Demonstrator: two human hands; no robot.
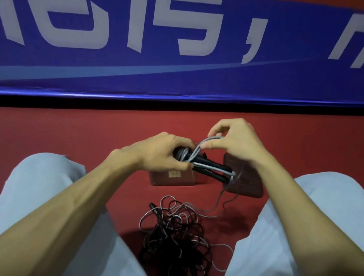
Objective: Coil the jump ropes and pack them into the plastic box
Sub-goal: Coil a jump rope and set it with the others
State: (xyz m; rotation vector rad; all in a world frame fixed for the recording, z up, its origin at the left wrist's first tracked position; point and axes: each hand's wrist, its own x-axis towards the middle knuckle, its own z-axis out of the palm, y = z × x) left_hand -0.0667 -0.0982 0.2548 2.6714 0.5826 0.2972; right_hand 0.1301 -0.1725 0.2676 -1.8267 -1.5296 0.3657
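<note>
the grey cord [201,144] looks light, springy and slick, likely to unwind unless kept taut; best held at the stiff black handles [209,168]. left hand [164,153] grips those paired handles mid-scene, right hand [235,139] pinches a cord loop above. more ropes [174,239] lie tangled near, brown plastic box [169,179] just beyond.
</note>
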